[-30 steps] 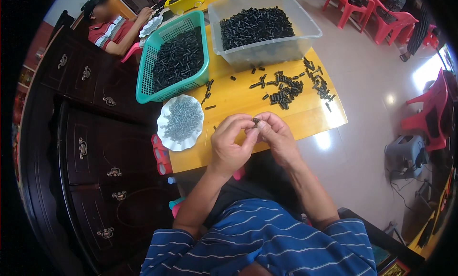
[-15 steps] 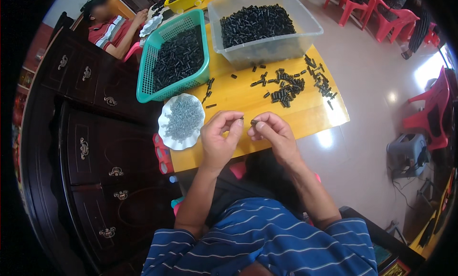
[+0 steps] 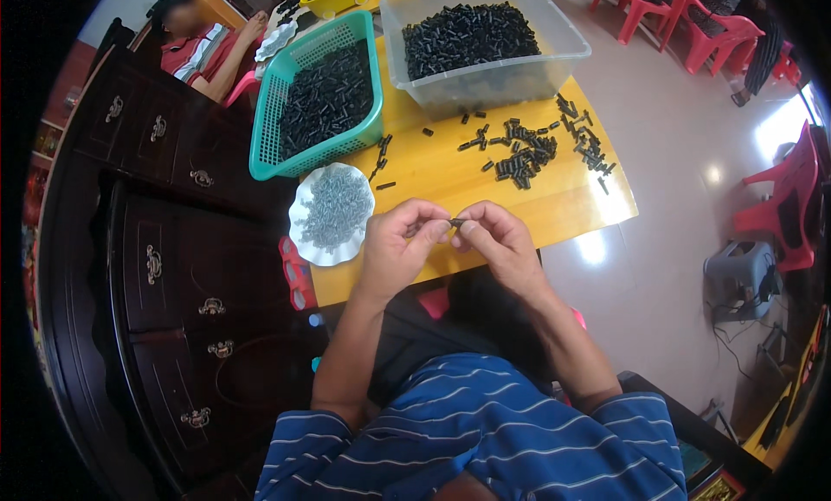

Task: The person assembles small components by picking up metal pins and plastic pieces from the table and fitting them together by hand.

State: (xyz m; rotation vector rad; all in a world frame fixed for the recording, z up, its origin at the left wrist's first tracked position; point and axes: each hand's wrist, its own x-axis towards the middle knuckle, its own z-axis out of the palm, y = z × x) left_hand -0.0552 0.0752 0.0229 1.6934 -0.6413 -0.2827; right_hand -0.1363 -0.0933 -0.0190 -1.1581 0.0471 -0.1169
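Observation:
My left hand (image 3: 396,246) and my right hand (image 3: 497,240) meet fingertip to fingertip over the near edge of a yellow wooden table (image 3: 554,208). Between the fingertips sits a small black tube-shaped piece (image 3: 455,222), pinched from both sides. Just left of my left hand stands a white scalloped dish (image 3: 331,212) heaped with small grey metal pieces. Loose black pieces (image 3: 524,152) lie scattered on the table beyond my right hand.
A teal basket (image 3: 322,94) and a clear plastic tub (image 3: 481,44), both full of black pieces, stand at the back. Another person in a striped shirt (image 3: 204,47) sits at far left. A dark cabinet (image 3: 147,267) is on my left; red plastic chairs (image 3: 783,198) on the right.
My hands were together, drew apart half a second ago with the left near the dish, and have now come back together on the black piece.

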